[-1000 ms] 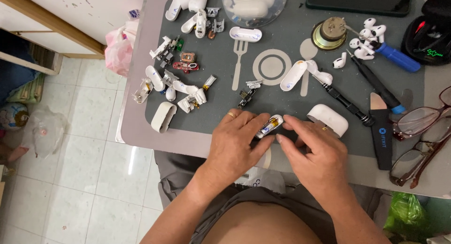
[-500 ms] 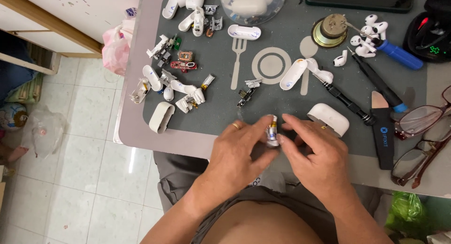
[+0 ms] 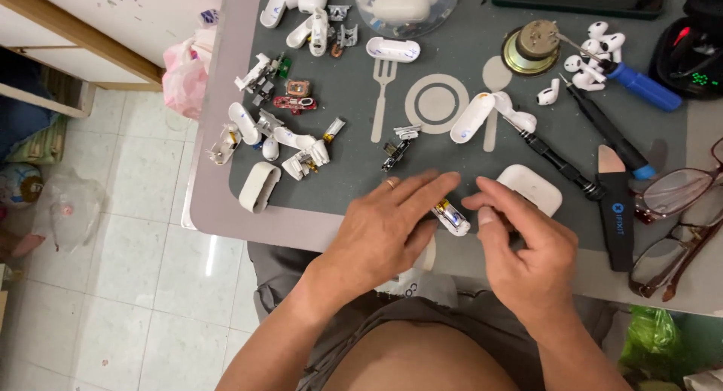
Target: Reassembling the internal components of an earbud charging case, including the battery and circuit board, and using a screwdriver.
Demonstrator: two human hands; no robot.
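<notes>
Both hands meet at the near edge of the worktop (image 3: 226, 210), the left hand (image 3: 392, 225) pinching a small opened earbud part (image 3: 450, 216) steady while the right hand (image 3: 527, 240) closes fingertips on its end, a white case (image 3: 529, 189) just beyond.

Your surface (image 3: 226, 210) is pale grey with rounded corners, and a dark grey mat (image 3: 354, 173) printed with a pale fork, plate and spoon covers most of it; on the mat's left you have a scatter of white shell pieces and small circuit parts (image 3: 275, 131), with a white oval band (image 3: 258, 186) near the mat's corner; a white charging case (image 3: 529, 188) lies just beside your right hand; to the right sit dark screwdrivers (image 3: 557, 161), a blue-handled one (image 3: 644, 88), loose white earbuds (image 3: 595, 52), a brass round part (image 3: 532, 47) and a black pry tool (image 3: 617, 218); two pairs of glasses (image 3: 678, 225) rest off the mat at the right edge.
</notes>
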